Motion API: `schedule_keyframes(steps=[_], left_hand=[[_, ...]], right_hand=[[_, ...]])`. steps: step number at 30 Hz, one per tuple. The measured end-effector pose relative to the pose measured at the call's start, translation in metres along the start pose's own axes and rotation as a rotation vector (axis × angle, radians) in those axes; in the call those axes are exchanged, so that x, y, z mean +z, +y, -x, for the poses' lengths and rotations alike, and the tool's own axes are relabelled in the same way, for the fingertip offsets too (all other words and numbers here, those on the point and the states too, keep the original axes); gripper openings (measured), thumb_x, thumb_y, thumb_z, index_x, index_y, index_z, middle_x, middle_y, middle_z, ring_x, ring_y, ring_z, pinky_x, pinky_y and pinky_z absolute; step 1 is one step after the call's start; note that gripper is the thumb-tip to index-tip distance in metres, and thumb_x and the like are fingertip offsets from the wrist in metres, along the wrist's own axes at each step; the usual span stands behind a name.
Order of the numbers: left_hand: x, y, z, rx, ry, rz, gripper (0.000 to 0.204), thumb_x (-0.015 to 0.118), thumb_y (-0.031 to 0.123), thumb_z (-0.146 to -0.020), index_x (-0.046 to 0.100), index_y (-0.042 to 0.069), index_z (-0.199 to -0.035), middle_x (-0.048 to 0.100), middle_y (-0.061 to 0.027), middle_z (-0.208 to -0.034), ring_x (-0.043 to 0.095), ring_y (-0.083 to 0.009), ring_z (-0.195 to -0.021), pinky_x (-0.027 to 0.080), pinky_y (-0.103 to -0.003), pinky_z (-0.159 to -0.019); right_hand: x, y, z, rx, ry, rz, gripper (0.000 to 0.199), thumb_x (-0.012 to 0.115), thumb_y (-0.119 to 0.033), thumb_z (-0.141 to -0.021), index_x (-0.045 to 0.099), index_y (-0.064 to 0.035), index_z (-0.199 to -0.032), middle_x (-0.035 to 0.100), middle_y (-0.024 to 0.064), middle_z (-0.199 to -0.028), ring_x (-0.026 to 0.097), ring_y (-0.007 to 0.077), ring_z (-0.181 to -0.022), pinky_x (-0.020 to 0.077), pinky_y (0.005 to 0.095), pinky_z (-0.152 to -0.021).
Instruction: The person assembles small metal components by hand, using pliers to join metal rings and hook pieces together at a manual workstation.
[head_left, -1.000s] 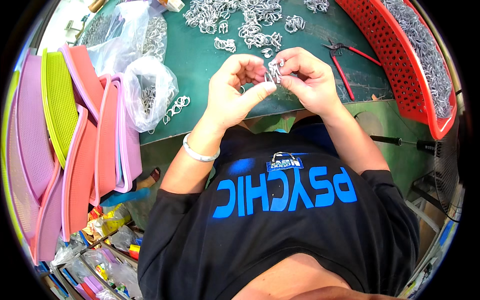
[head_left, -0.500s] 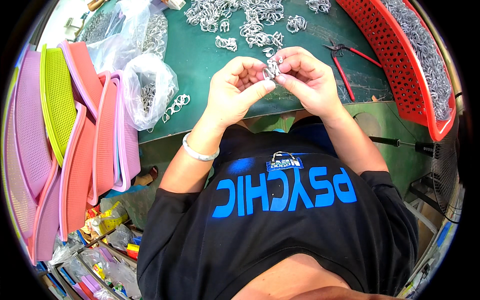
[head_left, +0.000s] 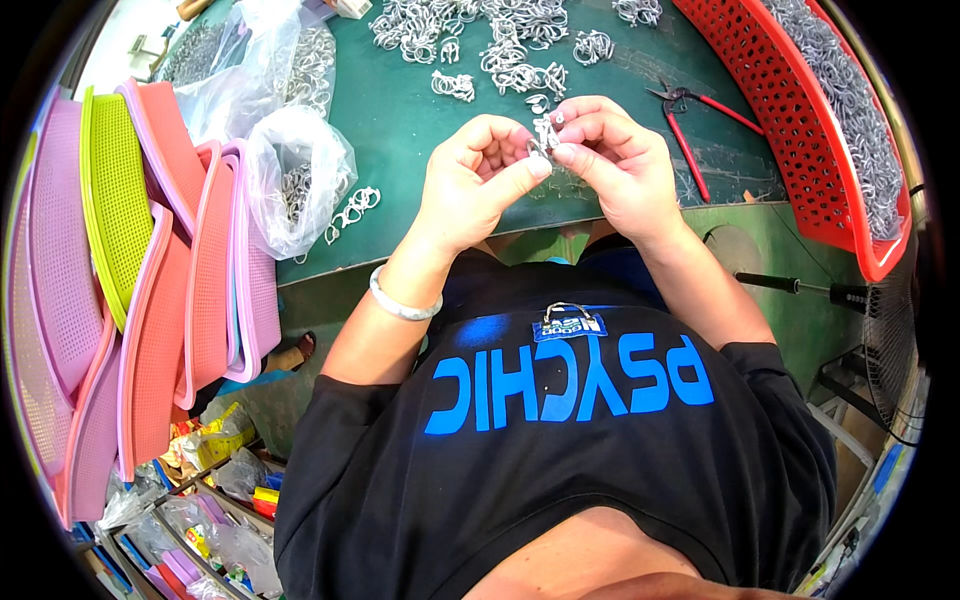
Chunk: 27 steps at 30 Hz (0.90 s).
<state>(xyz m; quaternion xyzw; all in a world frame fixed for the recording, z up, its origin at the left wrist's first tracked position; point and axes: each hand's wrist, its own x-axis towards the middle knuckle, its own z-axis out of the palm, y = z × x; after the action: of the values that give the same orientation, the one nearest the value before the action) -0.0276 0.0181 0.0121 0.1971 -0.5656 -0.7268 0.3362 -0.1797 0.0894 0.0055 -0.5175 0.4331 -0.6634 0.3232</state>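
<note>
Over the near edge of the green table (head_left: 420, 200), my two hands meet around a small cluster of silver metal rings (head_left: 545, 130). My left hand (head_left: 480, 180) pinches one side of it between thumb and fingers. From the other side, my right hand (head_left: 620, 165) grips the cluster with its thumb and forefinger. Fingers partly cover the pieces, so their exact shape is hard to make out. A loose ring (head_left: 537, 103) lies just beyond the fingertips. Farther back are heaps of similar rings (head_left: 520, 35) and a small bunch (head_left: 453, 86).
Red-handled pliers (head_left: 685, 135) lie right of my hands. A red perforated basket (head_left: 790, 130) full of rings stands at far right. Clear plastic bags (head_left: 300, 215) holding metal pieces sit on the left, near a ring chain (head_left: 352, 212) and stacked colored baskets (head_left: 115, 200).
Both hands stay in nearly the same place. My left fingers have shifted slightly on the ring cluster, and its left ring is now more covered.
</note>
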Motion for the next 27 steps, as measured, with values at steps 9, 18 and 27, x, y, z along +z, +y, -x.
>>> schedule_keyframes(steps=[9,18,27], left_hand=[[0.004,-0.006,0.001,0.261,0.024,-0.206,0.027,0.064,0.000,-0.075,0.052,-0.001,-0.100,0.054,-0.0017,-0.083,0.052,-0.0064,-0.075,0.044,-0.019,-0.064],[-0.001,-0.001,0.003,0.150,-0.021,-0.126,0.023,0.061,-0.002,-0.077,0.053,0.001,-0.099,0.058,-0.0012,-0.082,0.053,-0.0042,-0.070,0.043,-0.017,-0.061],[-0.001,0.003,0.004,0.124,-0.083,-0.111,0.020,0.062,-0.001,-0.077,0.055,0.001,-0.096,0.058,-0.0004,-0.083,0.053,-0.0037,-0.071,0.043,-0.017,-0.061]], right_hand=[[0.003,-0.001,0.001,0.114,0.017,-0.231,0.002,0.061,0.003,-0.076,0.060,0.0027,-0.077,0.054,0.0072,-0.097,0.053,0.0107,-0.086,0.0443,0.0226,-0.076],[-0.009,-0.011,-0.009,0.388,-0.078,-0.403,0.023,0.058,-0.005,-0.081,0.053,0.0022,-0.102,0.058,0.0039,-0.085,0.055,0.0096,-0.070,0.0452,0.0215,-0.061],[-0.011,-0.016,-0.013,0.478,-0.217,-0.365,0.020,0.058,-0.008,-0.082,0.059,0.0010,-0.100,0.060,0.0014,-0.080,0.051,0.0049,-0.063,0.0422,0.0169,-0.055]])
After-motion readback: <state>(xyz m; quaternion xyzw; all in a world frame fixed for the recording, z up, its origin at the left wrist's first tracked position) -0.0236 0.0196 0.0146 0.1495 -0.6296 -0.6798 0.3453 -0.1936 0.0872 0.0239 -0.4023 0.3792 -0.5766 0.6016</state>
